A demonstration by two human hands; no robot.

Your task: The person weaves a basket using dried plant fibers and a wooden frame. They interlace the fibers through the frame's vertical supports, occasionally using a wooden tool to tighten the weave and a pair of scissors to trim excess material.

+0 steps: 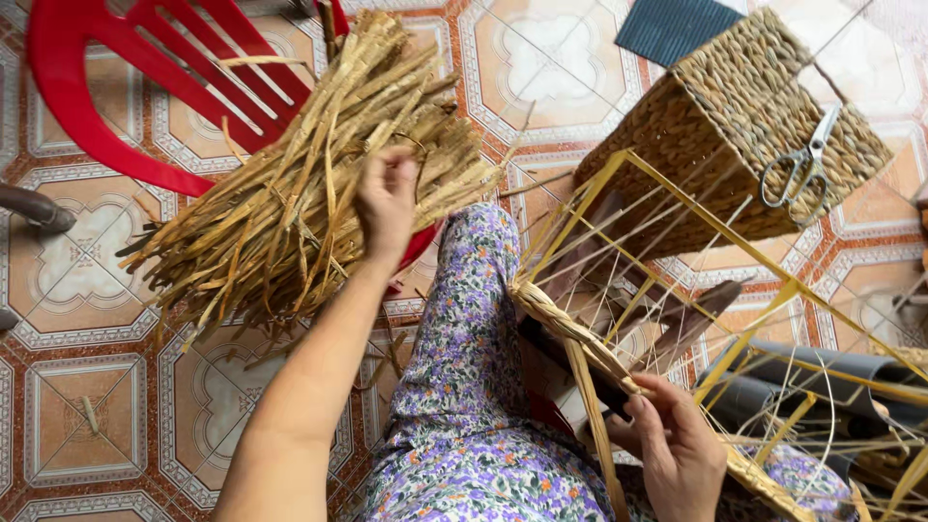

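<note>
**Left hand at straw bundle; right hand on frame**

Left hand [387,203] reaches up-left, fingers closed on strands, apparently, of the dried straw bundle [309,184], its long axis diagonal across the red chair [106,97]. Right hand [677,445] grips the yellow wire frame [677,290] at its woven edge, nearer the body.

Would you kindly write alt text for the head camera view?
The left hand reaches into a bundle of dried straw on a red plastic chair, while the right hand holds a yellow wire frame. Scissors lie on a woven basket.
</note>
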